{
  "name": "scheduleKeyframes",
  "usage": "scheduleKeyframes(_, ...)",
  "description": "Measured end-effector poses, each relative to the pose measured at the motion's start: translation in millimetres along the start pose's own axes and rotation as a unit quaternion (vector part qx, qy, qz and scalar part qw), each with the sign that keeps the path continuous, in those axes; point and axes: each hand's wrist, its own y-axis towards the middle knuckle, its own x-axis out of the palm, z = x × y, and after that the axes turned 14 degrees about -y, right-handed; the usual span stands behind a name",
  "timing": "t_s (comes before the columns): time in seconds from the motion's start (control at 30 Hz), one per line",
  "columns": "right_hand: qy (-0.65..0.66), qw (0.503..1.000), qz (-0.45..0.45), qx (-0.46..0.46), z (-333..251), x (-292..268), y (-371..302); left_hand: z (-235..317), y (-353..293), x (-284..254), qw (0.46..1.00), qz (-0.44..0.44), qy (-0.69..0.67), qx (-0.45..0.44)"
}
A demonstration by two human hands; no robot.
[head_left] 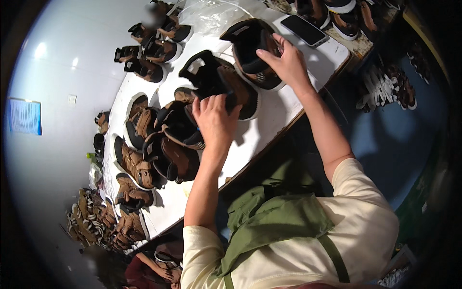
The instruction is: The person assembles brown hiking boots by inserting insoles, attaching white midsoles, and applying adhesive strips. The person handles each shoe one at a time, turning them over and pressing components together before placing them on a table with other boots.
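My right hand (289,65) is closed on the side of a brown and black shoe (257,76) with a white sole. Its thumb is inside the collar and its fingers are on the outside. Just left of that stands a second brown and black shoe (239,83). My left hand (215,120) is closed over this shoe's near edge, the fingers bent and the fingertips partly hidden. Close by the left hand's wrist are more such shoes, one with a dark open collar (180,123) and another lying nearer (179,159).
Shoes crowd the white table (250,144) on its left and far side. A phone (304,30) and clear plastic wrapping (207,19) lie at the far end. A shoe heap (89,216) rises at left; another person's hands (166,274) show below. White-soled shoes (380,91) sit at right.
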Motion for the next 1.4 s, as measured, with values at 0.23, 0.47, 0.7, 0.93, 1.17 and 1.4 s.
scheduleKeyframes(0.23,0.026,0.995,-0.091,-0.027,12,-5,32,13,-14,8,0.993,0.088,-0.058,0.056)
scheduleKeyframes(0.47,0.034,0.988,-0.118,-0.088,33,-9,45,18,-86,-18,0.966,0.028,-0.197,0.164)
scheduleKeyframes(0.7,0.039,0.984,-0.132,-0.112,20,-4,40,-34,-142,-45,0.974,0.107,-0.193,0.057)
scheduleKeyframes(0.93,-0.058,0.982,-0.12,-0.132,14,5,38,-45,-113,-74,0.992,0.116,-0.046,0.003)
scheduleKeyframes(1.17,0.072,0.988,-0.102,-0.088,26,7,30,-66,-103,-60,0.999,0.012,0.022,-0.024)
scheduleKeyframes(1.4,0.083,0.989,-0.106,-0.054,26,6,26,-62,-102,-62,0.999,0.024,0.029,-0.036)
